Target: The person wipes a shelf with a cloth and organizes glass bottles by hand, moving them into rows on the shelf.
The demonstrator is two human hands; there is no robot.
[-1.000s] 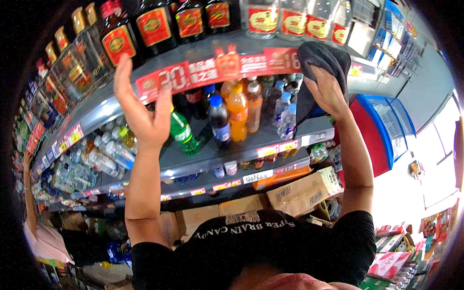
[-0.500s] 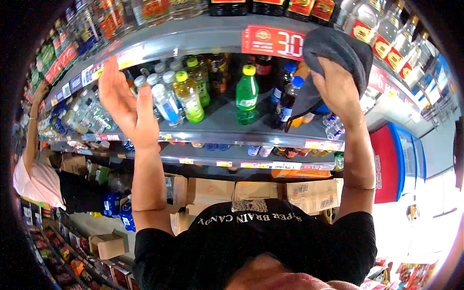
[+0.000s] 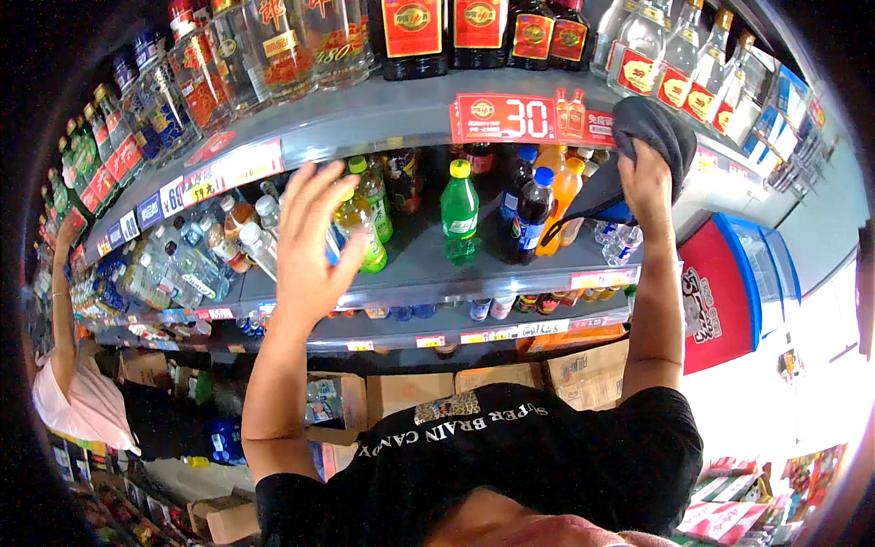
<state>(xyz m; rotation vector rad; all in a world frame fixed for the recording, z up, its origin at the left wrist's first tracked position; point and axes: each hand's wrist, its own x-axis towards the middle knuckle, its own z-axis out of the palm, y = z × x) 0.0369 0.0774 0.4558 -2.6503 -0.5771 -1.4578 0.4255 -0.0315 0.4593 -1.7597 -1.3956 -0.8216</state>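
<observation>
My left hand [image 3: 314,242] is raised in front of the drinks shelf [image 3: 401,264], fingers apart and holding nothing. Behind it stand a yellow-capped bottle of yellow-green drink [image 3: 371,244], partly hidden by the fingers, and a green-labelled bottle [image 3: 375,193]. A dark grey cloth [image 3: 663,128], soft and cap-like, is gripped in my right hand [image 3: 648,182] at the shelf's right end. Its thin end hangs beside an orange drink bottle [image 3: 566,196] and a blue-capped dark cola bottle [image 3: 532,219]. A green soda bottle with a yellow cap [image 3: 459,205] stands alone between my hands.
Liquor bottles [image 3: 415,41] line the shelf above, with a red price sign [image 3: 501,118] on its edge. Cardboard boxes [image 3: 588,376] sit below. At the right is a red and blue cooler bin [image 3: 720,292]. Another person in a pink top [image 3: 82,406] reaches up at the left.
My left hand has moved right, now in front of the yellow-capped bottle. The right hand, still gripping the cloth, is slightly lower in view. More of the upper shelf shows.
</observation>
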